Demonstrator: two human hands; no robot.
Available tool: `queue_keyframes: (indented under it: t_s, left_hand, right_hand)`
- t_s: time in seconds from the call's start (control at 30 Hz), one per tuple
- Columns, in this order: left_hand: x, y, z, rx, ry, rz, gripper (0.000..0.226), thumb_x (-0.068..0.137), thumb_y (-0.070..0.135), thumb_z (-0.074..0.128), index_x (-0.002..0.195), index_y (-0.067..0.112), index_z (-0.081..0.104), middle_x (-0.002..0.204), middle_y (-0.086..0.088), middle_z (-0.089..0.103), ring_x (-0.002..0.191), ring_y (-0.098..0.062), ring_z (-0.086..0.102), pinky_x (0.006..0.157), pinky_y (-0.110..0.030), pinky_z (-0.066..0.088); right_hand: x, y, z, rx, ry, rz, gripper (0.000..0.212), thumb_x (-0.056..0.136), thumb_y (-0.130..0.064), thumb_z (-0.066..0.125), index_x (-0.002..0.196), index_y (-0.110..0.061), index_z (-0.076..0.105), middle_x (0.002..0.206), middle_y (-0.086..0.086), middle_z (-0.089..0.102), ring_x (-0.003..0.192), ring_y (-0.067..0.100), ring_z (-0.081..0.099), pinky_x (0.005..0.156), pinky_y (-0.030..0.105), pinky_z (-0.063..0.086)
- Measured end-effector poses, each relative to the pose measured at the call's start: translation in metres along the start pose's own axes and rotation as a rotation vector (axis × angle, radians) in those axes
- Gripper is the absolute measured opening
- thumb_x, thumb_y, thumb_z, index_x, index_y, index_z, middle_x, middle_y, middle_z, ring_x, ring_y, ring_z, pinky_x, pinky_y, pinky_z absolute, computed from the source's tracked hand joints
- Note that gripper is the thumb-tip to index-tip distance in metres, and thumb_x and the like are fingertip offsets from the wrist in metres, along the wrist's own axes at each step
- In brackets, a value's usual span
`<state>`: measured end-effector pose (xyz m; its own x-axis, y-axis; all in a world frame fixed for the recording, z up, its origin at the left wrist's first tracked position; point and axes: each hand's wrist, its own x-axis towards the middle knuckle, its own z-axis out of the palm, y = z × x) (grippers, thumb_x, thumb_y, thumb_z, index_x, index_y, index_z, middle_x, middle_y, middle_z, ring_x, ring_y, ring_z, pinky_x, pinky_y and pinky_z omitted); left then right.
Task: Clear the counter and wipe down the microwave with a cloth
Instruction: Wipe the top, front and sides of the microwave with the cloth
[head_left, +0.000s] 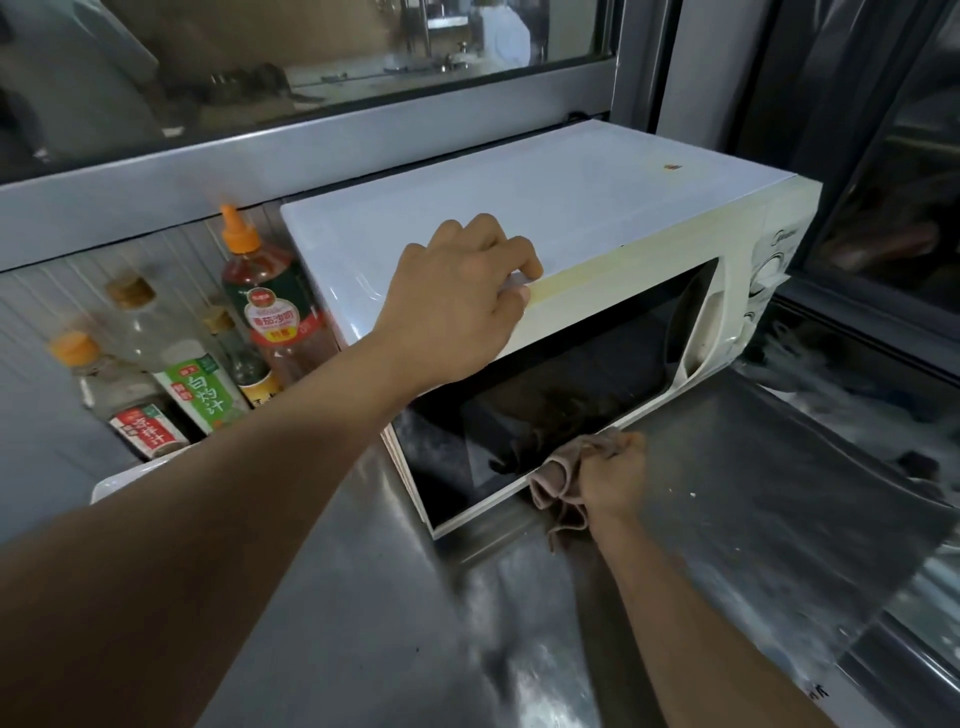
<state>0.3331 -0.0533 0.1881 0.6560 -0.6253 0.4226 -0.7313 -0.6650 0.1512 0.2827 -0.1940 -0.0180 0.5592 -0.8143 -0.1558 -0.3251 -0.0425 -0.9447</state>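
Observation:
A white microwave (597, 208) with a dark glass door stands on a steel counter (363, 597). My left hand (457, 291) rests on its top front edge, fingers curled over the rim above the door. My right hand (610, 475) grips a crumpled brownish-pink cloth (553, 480) and presses it against the bottom edge of the door, near the middle. Part of the cloth hangs below my fingers onto the counter.
Several sauce bottles (270, 306) stand left of the microwave against the ribbed wall, with a white tray edge (135, 478) in front of them. A window frame (311, 150) runs behind. The counter's right edge drops off near dark glass panels.

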Motion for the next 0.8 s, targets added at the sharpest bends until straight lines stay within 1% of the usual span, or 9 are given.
queue_keyframes:
  t_s: [0.07, 0.13, 0.23, 0.33, 0.4, 0.5, 0.6, 0.7, 0.8]
  left_hand:
    - [0.000, 0.000, 0.000, 0.020, 0.007, 0.001, 0.041, 0.085, 0.032, 0.035, 0.114, 0.024, 0.062, 0.108, 0.000, 0.055, 0.097, -0.025, 0.049, 0.077, -0.034, 0.037]
    - [0.000, 0.000, 0.001, 0.026, 0.010, 0.001, 0.041, 0.085, 0.032, 0.035, 0.114, 0.024, 0.062, 0.109, -0.001, 0.056, 0.098, -0.024, 0.050, 0.076, -0.033, 0.035]
    - [0.000, -0.001, 0.001, 0.013, -0.001, -0.003, 0.044, 0.084, 0.031, 0.034, 0.116, 0.024, 0.063, 0.110, 0.000, 0.056, 0.099, -0.024, 0.050, 0.076, -0.030, 0.031]
    - [-0.002, 0.000, -0.002, -0.003, -0.017, 0.001, 0.046, 0.085, 0.030, 0.033, 0.119, 0.024, 0.063, 0.113, -0.001, 0.057, 0.102, -0.025, 0.050, 0.077, -0.029, 0.029]
    - [-0.006, 0.000, -0.006, -0.014, -0.048, 0.001, 0.047, 0.085, 0.028, 0.032, 0.121, 0.023, 0.062, 0.118, -0.001, 0.057, 0.105, -0.026, 0.049, 0.080, -0.031, 0.032]
    - [-0.022, -0.002, -0.014, -0.060, -0.092, 0.008, 0.046, 0.085, 0.020, 0.034, 0.122, 0.019, 0.060, 0.125, -0.002, 0.056, 0.110, -0.028, 0.048, 0.090, -0.038, 0.038]
    - [-0.041, -0.008, -0.024, -0.051, -0.095, 0.024, 0.050, 0.081, 0.019, 0.032, 0.121, 0.017, 0.061, 0.126, -0.002, 0.058, 0.112, -0.029, 0.049, 0.092, -0.045, 0.041]
    - [-0.057, -0.018, -0.034, -0.072, -0.112, 0.014, 0.050, 0.081, 0.017, 0.032, 0.121, 0.016, 0.061, 0.124, -0.002, 0.059, 0.113, -0.029, 0.050, 0.093, -0.047, 0.042]
    - [-0.071, -0.023, -0.043, -0.109, -0.164, 0.009, 0.045, 0.088, 0.014, 0.035, 0.127, 0.014, 0.056, 0.130, -0.002, 0.055, 0.122, -0.027, 0.045, 0.099, -0.047, 0.040]
  right_hand:
    - [-0.017, 0.000, 0.006, -0.003, -0.038, 0.003, 0.015, 0.086, 0.000, 0.049, 0.094, -0.011, 0.041, 0.085, 0.012, 0.052, 0.088, 0.032, 0.058, 0.075, 0.034, 0.040]
    - [-0.037, 0.002, 0.011, -0.003, -0.080, -0.003, 0.017, 0.086, 0.000, 0.050, 0.094, -0.012, 0.040, 0.083, 0.011, 0.053, 0.084, 0.027, 0.057, 0.070, 0.029, 0.037]
    - [-0.064, 0.004, 0.018, -0.004, -0.153, -0.005, 0.017, 0.088, 0.001, 0.049, 0.095, -0.011, 0.040, 0.081, 0.009, 0.054, 0.079, 0.024, 0.056, 0.067, 0.026, 0.037]
    - [-0.085, 0.010, 0.027, -0.052, -0.212, 0.008, 0.017, 0.088, -0.004, 0.049, 0.091, -0.018, 0.041, 0.072, 0.000, 0.053, 0.073, 0.024, 0.056, 0.062, 0.025, 0.040]
    - [-0.099, 0.015, 0.031, -0.134, -0.249, 0.008, 0.015, 0.088, -0.012, 0.049, 0.089, -0.024, 0.041, 0.069, -0.003, 0.054, 0.074, 0.025, 0.059, 0.065, 0.029, 0.047]
    - [-0.119, 0.019, 0.037, -0.150, -0.323, 0.024, 0.008, 0.089, -0.013, 0.049, 0.095, -0.018, 0.047, 0.079, 0.004, 0.062, 0.083, 0.028, 0.064, 0.074, 0.036, 0.051]
    - [-0.136, 0.019, 0.042, -0.128, -0.386, 0.034, 0.011, 0.086, -0.013, 0.054, 0.096, -0.016, 0.051, 0.084, 0.005, 0.065, 0.084, 0.027, 0.064, 0.078, 0.039, 0.053]
    - [-0.150, 0.016, 0.041, -0.108, -0.438, 0.044, 0.014, 0.084, -0.011, 0.058, 0.097, -0.014, 0.055, 0.085, 0.001, 0.064, 0.083, 0.023, 0.063, 0.078, 0.037, 0.053]
    - [-0.160, 0.012, 0.034, -0.052, -0.520, 0.061, 0.016, 0.085, -0.006, 0.059, 0.099, -0.014, 0.058, 0.093, 0.003, 0.065, 0.088, 0.020, 0.064, 0.077, 0.031, 0.055]
